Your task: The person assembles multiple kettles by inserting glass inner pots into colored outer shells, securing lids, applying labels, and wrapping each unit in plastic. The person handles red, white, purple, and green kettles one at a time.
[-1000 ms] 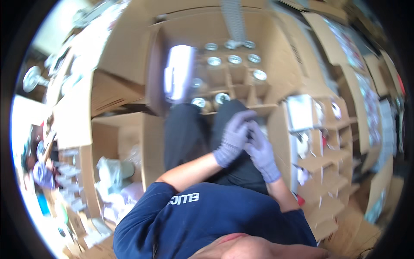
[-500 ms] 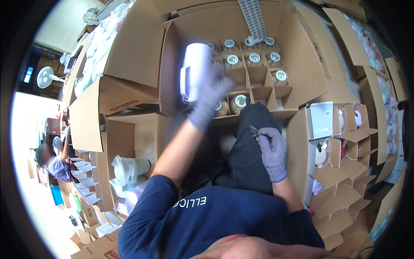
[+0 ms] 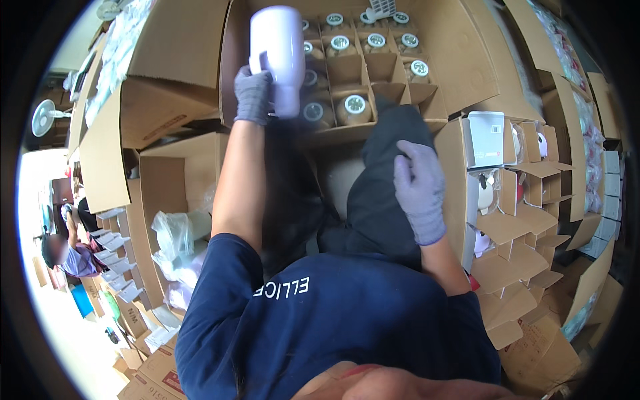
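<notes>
My left hand [image 3: 253, 95], in a grey-purple glove, grips a tall white bottle-shaped container [image 3: 279, 53] and holds it up over the open cardboard box [image 3: 460, 60] ahead. That box has card dividers with several round-lidded containers [image 3: 354, 107] standing in its cells. My right hand [image 3: 419, 187], also gloved, rests on my dark trouser leg [image 3: 380, 200] with its fingers loosely curled; I cannot see anything in it.
A second divided carton [image 3: 507, 220] on my right holds white items and a white box [image 3: 487, 139]. On my left an open carton [image 3: 153, 193] holds plastic-wrapped pieces [image 3: 175, 233]. Stacked cartons surround me. Another person [image 3: 67, 257] works at far left, near a fan [image 3: 45, 119].
My left hand reached from my lap to the box and lifted the white container higher. My right hand dropped from in front of me onto my leg.
</notes>
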A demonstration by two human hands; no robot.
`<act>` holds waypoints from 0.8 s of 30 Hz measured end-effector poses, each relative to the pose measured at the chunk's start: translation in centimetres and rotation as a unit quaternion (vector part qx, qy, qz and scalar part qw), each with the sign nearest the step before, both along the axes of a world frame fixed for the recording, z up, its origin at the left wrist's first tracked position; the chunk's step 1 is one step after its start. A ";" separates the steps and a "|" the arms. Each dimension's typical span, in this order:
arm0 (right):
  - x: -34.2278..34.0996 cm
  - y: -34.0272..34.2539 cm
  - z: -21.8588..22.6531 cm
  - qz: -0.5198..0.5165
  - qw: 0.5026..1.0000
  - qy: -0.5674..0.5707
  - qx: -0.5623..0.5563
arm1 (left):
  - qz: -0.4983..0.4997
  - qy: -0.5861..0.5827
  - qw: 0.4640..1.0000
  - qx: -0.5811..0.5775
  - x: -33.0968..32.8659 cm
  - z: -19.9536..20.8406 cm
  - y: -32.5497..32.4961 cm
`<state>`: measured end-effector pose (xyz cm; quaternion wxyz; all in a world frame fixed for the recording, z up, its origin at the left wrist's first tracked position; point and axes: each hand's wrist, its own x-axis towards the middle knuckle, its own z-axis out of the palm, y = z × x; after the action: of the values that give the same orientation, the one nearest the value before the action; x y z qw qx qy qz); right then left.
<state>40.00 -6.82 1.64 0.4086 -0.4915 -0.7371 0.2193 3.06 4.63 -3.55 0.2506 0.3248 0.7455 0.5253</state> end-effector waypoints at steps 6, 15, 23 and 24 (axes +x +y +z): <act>-3.7 -0.1 -0.3 0.114 0.988 -0.091 -0.060 | -0.081 -0.196 0.950 0.230 1.2 7.5 -10.8; -13.9 1.7 -30.7 0.234 0.786 -0.441 -0.365 | -0.027 -0.015 0.984 0.173 0.8 4.4 -16.2; -18.2 -5.1 -38.1 0.252 0.810 -0.444 -0.290 | -0.027 -0.041 0.998 0.036 1.7 4.9 -16.7; -18.3 -5.5 -38.3 0.239 0.811 -0.441 -0.301 | -0.031 -0.054 0.998 0.030 2.1 5.1 -15.6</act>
<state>21.69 -12.31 -36.70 -0.1944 -0.4419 -0.8296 0.2807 5.12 -11.01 1.54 0.2968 0.3260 0.7042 0.5566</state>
